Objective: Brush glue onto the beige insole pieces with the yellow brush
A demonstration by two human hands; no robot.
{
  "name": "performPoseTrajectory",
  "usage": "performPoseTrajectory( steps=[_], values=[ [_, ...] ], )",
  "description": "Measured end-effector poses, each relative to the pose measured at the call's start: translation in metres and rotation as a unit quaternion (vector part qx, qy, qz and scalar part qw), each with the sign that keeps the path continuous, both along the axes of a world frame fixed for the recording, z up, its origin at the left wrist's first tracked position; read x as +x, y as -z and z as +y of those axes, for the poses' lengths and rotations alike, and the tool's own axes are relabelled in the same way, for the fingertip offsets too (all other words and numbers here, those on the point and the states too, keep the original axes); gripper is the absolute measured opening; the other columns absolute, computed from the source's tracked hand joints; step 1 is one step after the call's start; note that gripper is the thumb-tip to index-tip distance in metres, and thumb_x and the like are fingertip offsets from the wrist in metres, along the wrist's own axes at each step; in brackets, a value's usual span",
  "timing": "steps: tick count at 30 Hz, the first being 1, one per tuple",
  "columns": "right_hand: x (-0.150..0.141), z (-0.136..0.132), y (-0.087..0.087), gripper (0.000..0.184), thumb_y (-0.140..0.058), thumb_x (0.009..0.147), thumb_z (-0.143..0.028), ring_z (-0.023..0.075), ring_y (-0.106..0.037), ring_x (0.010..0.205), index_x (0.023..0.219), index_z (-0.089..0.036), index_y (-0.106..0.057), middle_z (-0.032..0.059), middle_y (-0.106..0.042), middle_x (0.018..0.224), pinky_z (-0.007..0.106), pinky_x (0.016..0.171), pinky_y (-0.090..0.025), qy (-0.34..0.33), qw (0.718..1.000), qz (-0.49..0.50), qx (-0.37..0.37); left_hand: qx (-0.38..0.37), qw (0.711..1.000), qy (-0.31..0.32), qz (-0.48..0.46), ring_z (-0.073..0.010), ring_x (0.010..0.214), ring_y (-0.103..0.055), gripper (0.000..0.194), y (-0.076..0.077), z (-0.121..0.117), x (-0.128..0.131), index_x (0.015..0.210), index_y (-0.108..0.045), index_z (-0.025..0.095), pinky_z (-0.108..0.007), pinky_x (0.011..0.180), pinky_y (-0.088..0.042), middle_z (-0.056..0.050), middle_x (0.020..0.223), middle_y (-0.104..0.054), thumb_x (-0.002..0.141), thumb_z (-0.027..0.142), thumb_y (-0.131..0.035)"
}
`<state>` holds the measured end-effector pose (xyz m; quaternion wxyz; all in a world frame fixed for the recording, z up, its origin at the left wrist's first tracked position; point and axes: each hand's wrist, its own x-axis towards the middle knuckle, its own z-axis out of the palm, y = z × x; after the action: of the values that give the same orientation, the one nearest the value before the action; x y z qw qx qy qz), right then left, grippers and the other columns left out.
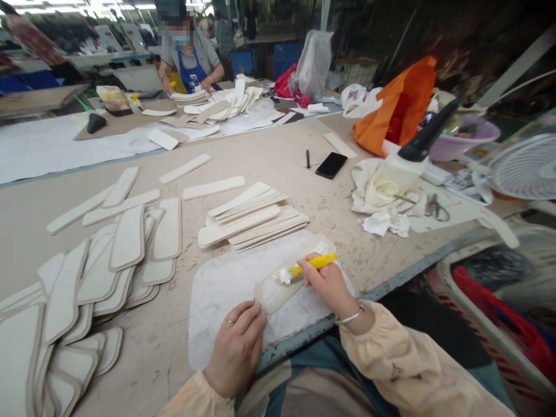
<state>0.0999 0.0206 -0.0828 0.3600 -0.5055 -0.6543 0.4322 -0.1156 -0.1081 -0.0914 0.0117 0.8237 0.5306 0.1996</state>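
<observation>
My right hand (325,282) is closed round the yellow handle of a glue brush (316,263). The brush's bristles, thick with white paste, rest on a long beige panel (299,255) with rounded ends. Wet white streaks show on that panel, which lies on a white sheet (212,289) near the table edge. At the panel's near left end, my left hand (238,336) has its fingers bent together on the rim; the thumb is mostly hidden.
Beyond the sheet is a stack of narrow strips (256,217). Many larger panels (99,260) overlap at left. A phone (331,165), a white glue jug (393,174), scissors (435,208) and an orange bag (402,110) lie farther right. Opposite, a co-worker (191,58) handles similar pieces.
</observation>
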Motion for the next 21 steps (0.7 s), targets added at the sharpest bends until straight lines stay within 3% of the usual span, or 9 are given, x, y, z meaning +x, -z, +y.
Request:
performPoseTrajectory(
  steps=[5,10,15,18,21],
  values=[
    [0.046,0.041,-0.002,0.043,-0.044,0.089,-0.043,0.0158,-0.061,0.057,0.054,-0.021,-0.054,0.0018,-0.061,0.055,0.025,0.062,-0.045,0.12,0.985,-0.103,0.068,0.014,1.0,0.017,0.007,-0.0233,0.111,-0.054,0.034,0.0,0.001,-0.001,0.113,-0.063,0.015,-0.038,0.093,-0.053,-0.009,0.112,-0.065,0.084,0.005,-0.05],
    [0.07,0.043,-0.004,0.032,-0.044,0.093,-0.041,0.0155,-0.062,0.055,0.081,-0.019,-0.062,0.0002,-0.062,0.058,0.025,0.056,-0.044,0.163,0.964,-0.138,0.156,0.028,0.999,0.021,0.01,-0.0234,0.11,-0.055,0.031,0.003,0.003,-0.003,0.111,-0.064,0.017,-0.038,0.091,-0.054,-0.009,0.112,-0.066,0.085,0.007,-0.051],
    [0.07,0.026,0.0,0.02,-0.048,0.094,-0.031,0.0165,-0.067,0.073,0.092,-0.017,-0.063,0.0071,-0.07,0.083,0.025,0.067,-0.046,0.089,0.921,-0.209,0.316,0.033,0.999,0.024,0.022,-0.0237,0.11,-0.056,0.031,0.004,0.004,-0.003,0.112,-0.064,0.017,-0.038,0.091,-0.055,-0.008,0.113,-0.066,0.085,0.008,-0.051],
    [0.056,0.01,0.001,0.017,-0.05,0.094,-0.027,0.0166,-0.065,0.07,0.09,-0.016,-0.062,0.0067,-0.069,0.075,0.026,0.064,-0.045,0.003,0.89,-0.278,0.361,0.049,0.998,0.028,0.023,-0.0234,0.107,-0.056,0.029,0.001,0.006,-0.002,0.11,-0.065,0.015,-0.037,0.088,-0.056,-0.009,0.11,-0.067,0.086,0.009,-0.049],
    [0.033,-0.014,-0.006,0.017,-0.05,0.093,-0.028,0.0157,-0.061,0.063,0.086,-0.017,-0.061,0.0041,-0.064,0.066,0.026,0.057,-0.043,-0.107,0.874,-0.285,0.378,0.064,0.997,0.035,0.028,-0.0228,0.105,-0.058,0.028,-0.001,0.008,-0.002,0.107,-0.066,0.016,-0.036,0.086,-0.056,-0.009,0.107,-0.068,0.086,0.009,-0.048]
  ],
)
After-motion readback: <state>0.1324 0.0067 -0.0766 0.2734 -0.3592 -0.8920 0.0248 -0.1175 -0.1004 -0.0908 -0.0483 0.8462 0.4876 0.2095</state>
